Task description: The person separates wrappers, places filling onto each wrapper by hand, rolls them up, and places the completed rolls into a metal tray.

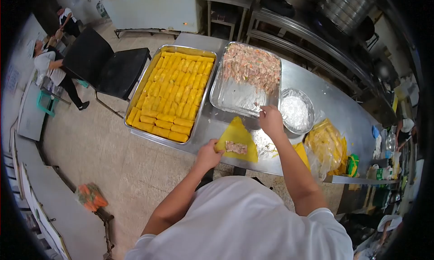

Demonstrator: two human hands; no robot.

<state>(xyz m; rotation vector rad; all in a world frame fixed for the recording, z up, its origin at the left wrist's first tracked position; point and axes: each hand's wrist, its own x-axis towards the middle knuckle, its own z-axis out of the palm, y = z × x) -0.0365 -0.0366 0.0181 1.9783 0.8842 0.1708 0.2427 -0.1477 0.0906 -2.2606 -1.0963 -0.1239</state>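
Observation:
A yellow wrapper sheet (235,132) lies on the steel table in front of me, with a strip of minced filling (236,147) across its lower part. My left hand (209,154) is closed on the sheet's left corner. My right hand (271,121) is at the near right edge of the filling tray (239,95), its fingers pinched together; what they hold, if anything, is too small to make out. Pinkish minced filling (253,65) is heaped in that tray's far part. Left of it, a large tray (195,135) is packed with rows of yellow rolls (174,95).
Right of the filling tray sits a round metal bowl (297,110). A plastic bag of yellow wrappers (326,145) lies near the table's right side. A black chair (106,61) stands left of the table. Co-workers (50,63) are at the far left.

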